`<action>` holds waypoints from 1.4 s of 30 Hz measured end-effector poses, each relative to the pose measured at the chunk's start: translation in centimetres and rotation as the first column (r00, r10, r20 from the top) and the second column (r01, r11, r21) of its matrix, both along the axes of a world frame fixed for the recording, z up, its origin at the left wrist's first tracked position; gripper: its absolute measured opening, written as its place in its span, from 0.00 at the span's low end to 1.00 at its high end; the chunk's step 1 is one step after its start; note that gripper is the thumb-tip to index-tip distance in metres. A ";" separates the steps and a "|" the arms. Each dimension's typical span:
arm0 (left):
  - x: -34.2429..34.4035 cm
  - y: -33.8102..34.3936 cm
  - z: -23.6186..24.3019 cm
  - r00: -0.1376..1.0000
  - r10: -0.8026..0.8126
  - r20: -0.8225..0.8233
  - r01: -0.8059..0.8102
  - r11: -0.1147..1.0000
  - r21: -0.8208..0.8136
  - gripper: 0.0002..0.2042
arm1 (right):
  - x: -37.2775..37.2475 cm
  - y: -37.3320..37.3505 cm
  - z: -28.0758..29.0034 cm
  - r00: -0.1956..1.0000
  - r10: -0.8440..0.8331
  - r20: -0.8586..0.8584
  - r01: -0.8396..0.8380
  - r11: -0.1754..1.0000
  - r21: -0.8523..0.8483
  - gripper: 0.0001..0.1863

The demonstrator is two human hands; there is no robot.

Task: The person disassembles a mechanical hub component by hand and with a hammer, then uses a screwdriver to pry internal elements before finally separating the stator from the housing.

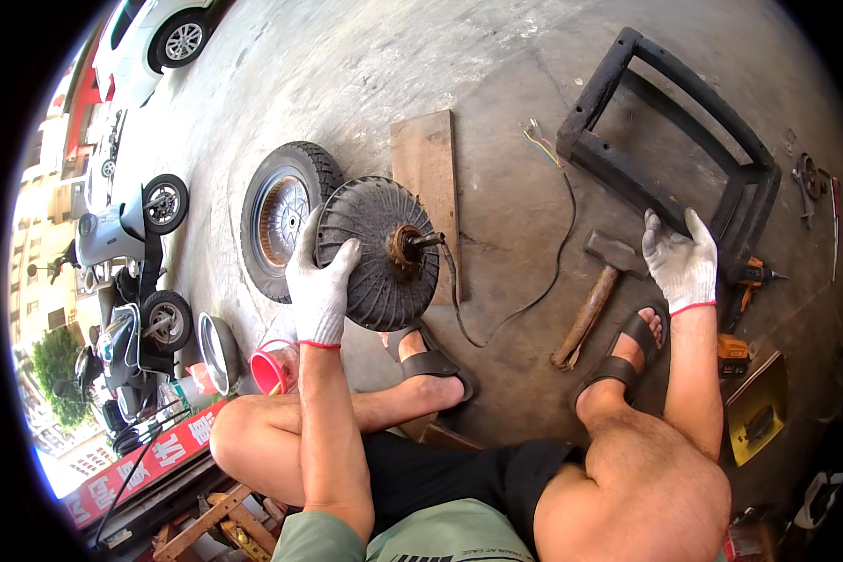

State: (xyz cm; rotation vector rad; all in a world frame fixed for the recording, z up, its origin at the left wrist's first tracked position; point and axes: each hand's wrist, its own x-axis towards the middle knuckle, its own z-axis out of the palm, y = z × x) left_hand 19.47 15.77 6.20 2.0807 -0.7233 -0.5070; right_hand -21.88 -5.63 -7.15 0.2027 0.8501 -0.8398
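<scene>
My left hand [320, 276], in a white glove, grips the rim of a black finned hub motor [375, 201] with a rusty centre and shaft. A black cable [564, 244] runs from it to loose coloured wire ends. My gloved right hand [679, 258] has its fingers apart with nothing held, beside the lower bar of a black metal frame [604, 84]; whether it touches is unclear. A wooden-handled hammer [585, 314] lies left of that hand. A spoked wheel with tyre [262, 244] and a wooden board [421, 140] lie behind the motor.
An orange drill [749, 281], yellow tray [754, 403] and small tools [808, 178] lie at the right. At the left are a red bucket [264, 373], metal basin [206, 356], parked scooters [112, 234] and a white car [145, 51]. My sandalled feet rest on the concrete.
</scene>
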 end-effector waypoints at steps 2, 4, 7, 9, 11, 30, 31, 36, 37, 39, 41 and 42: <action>0.1 0.2 -0.4 1.000 -0.001 -0.004 0.001 1.000 0.002 0.33 | -0.2 -0.4 -0.6 0.998 0.020 -0.065 -0.023 0.998 -0.054 0.27; 0.3 0.4 -0.7 1.000 0.003 0.007 -0.003 1.000 0.008 0.33 | -0.2 -1.3 -1.2 0.992 -0.015 -0.126 0.013 1.000 -0.011 0.22; 0.8 0.7 -1.1 1.000 0.017 -0.003 -0.017 1.000 0.018 0.33 | 1.0 -1.6 -2.1 0.930 -0.170 -0.325 0.118 0.977 -0.176 0.18; 1.1 0.9 -1.4 1.000 0.002 0.020 -0.002 1.000 0.000 0.33 | 3.4 -0.9 -2.6 0.846 -0.297 -0.442 0.171 0.937 -0.303 0.15; 1.4 1.0 -1.5 0.999 -0.006 0.045 0.007 1.000 -0.024 0.33 | 7.0 0.9 -2.9 0.787 -0.186 -0.589 -0.186 0.838 -0.513 0.10; 1.5 0.4 -1.5 0.998 0.064 -0.011 -0.065 0.998 -0.022 0.33 | 28.0 6.9 -5.4 0.221 -0.547 -0.808 -0.777 -0.600 0.194 0.26; 1.2 0.3 -1.3 0.998 0.059 0.009 -0.059 0.998 -0.013 0.33 | 27.0 6.8 -5.2 0.225 -0.540 -0.811 -0.774 -0.605 0.187 0.26; -0.5 -0.9 -0.2 0.996 0.032 -0.083 -0.035 0.999 -0.033 0.34 | 21.8 6.5 -4.9 0.223 -0.529 -0.819 -0.810 -0.568 0.147 0.30; -1.0 -1.2 -0.1 0.995 0.022 -0.096 -0.025 0.999 -0.037 0.33 | 21.0 6.4 -4.9 0.229 -0.522 -0.822 -0.813 -0.566 0.134 0.29; -2.2 -2.1 -0.2 0.991 -0.013 -0.134 0.005 0.998 -0.061 0.33 | 19.4 6.3 -4.9 0.252 -0.505 -0.825 -0.845 -0.531 0.068 0.28; -3.4 -2.8 -0.4 0.983 -0.029 -0.183 0.019 0.998 -0.058 0.33 | 18.1 6.4 -4.7 0.256 -0.483 -0.837 -0.892 -0.452 -0.012 0.26; -4.0 -3.1 -0.5 0.978 -0.038 -0.204 0.024 0.997 -0.070 0.33 | 17.2 6.6 -4.5 0.270 -0.466 -0.843 -0.920 -0.384 -0.082 0.25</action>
